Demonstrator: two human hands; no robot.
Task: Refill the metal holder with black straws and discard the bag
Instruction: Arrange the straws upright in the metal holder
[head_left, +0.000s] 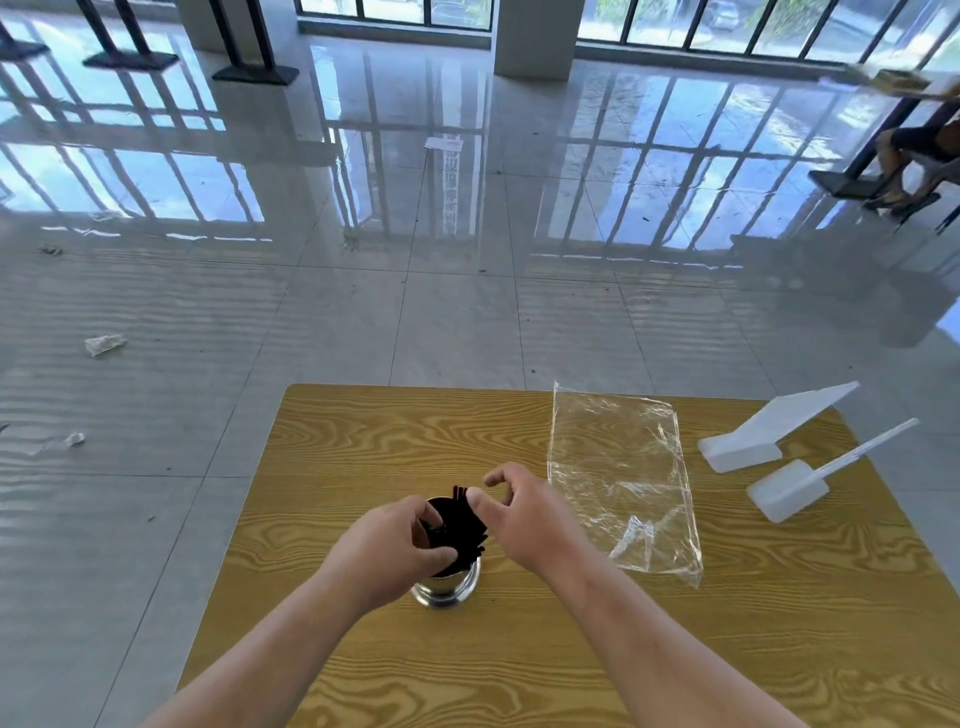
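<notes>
2 hands (457, 530) on black straws (460, 525), 1 metal holder (447, 590), 1 clear bag (623, 478)

I see both hands crowding the metal holder (445, 587) near the table's (363, 431) middle, closing off its mouth. The flat clear bag (621, 478) lies just right of it. Two white stands (769, 436) block the far right edge. The left and near tabletop lie open.
</notes>
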